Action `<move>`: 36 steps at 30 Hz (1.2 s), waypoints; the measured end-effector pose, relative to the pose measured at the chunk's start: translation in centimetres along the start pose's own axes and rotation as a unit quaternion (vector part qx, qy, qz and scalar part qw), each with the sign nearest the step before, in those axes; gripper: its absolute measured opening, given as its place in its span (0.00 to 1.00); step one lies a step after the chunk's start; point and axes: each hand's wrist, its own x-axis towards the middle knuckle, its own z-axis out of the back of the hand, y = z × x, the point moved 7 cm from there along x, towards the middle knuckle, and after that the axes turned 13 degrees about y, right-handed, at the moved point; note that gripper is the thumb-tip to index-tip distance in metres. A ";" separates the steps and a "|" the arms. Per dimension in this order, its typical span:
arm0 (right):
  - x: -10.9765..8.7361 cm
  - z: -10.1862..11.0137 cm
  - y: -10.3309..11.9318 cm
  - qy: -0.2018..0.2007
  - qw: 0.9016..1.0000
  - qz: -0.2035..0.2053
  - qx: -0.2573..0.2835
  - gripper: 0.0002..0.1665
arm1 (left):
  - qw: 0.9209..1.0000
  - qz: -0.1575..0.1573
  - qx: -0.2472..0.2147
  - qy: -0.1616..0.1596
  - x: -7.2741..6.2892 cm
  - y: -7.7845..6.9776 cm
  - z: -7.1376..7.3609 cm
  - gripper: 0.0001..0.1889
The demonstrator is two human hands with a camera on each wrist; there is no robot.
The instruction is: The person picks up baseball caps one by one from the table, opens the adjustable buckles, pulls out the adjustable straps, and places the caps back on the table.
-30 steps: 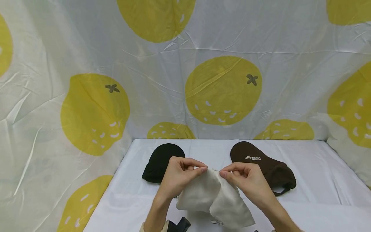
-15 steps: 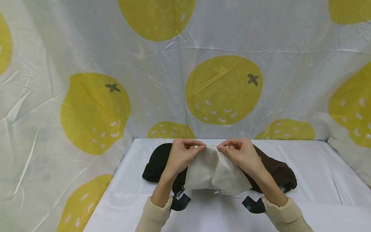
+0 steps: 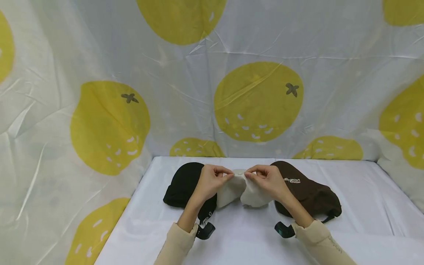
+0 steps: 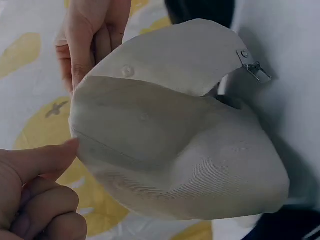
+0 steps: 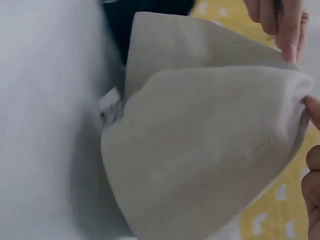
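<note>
A beige cap (image 3: 228,191) hangs between my hands in the middle of the head view, over the table. My left hand (image 3: 211,182) pinches its crown with thumb and fingertips. Close beside it, my right hand (image 3: 269,182) pinches the crown from the other side. The left wrist view shows the cap's (image 4: 165,120) stitched eyelets, its rear opening and a metal strap buckle (image 4: 256,70). In the right wrist view the cap's smooth fabric (image 5: 200,130) fills the middle. Whether the cap touches the table cannot be told.
To the left lies a black cap (image 3: 183,184), partly behind the left hand. A brown cap (image 3: 308,195) with white lettering lies to the right. Both are on the white-covered table (image 3: 245,239). Behind hangs a lemon-print curtain (image 3: 185,103).
Both hands have moved forward, away from me, carrying the beige cap. They rose first and have since dropped slightly, and less of the cap shows below them.
</note>
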 end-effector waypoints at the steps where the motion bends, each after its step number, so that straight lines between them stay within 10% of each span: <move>1: -0.6 -0.5 -0.5 0.001 1.000 0.003 0.002 0.03 | 1.000 0.008 0.003 0.008 -0.4 0.7 -0.5 0.03; 13: -6.5 -3.5 -2.8 0.028 0.998 -0.058 0.023 0.03 | 0.991 0.044 0.013 0.127 -4.6 4.3 -4.3 0.03; 25: -12.5 0.9 -2.1 0.006 0.995 -0.084 -0.050 0.09 | 0.979 0.022 -0.011 0.204 -5.6 0.8 -7.2 0.01; 29: -14.1 3.9 -1.9 -0.025 0.992 -0.087 -0.083 0.12 | 0.982 0.005 0.001 0.188 -4.4 -1.0 -8.9 0.01; 36: -16.5 9.4 -2.8 -0.081 0.980 -0.116 -0.138 0.15 | 0.991 -0.044 0.104 0.064 -1.4 -4.5 -12.1 0.05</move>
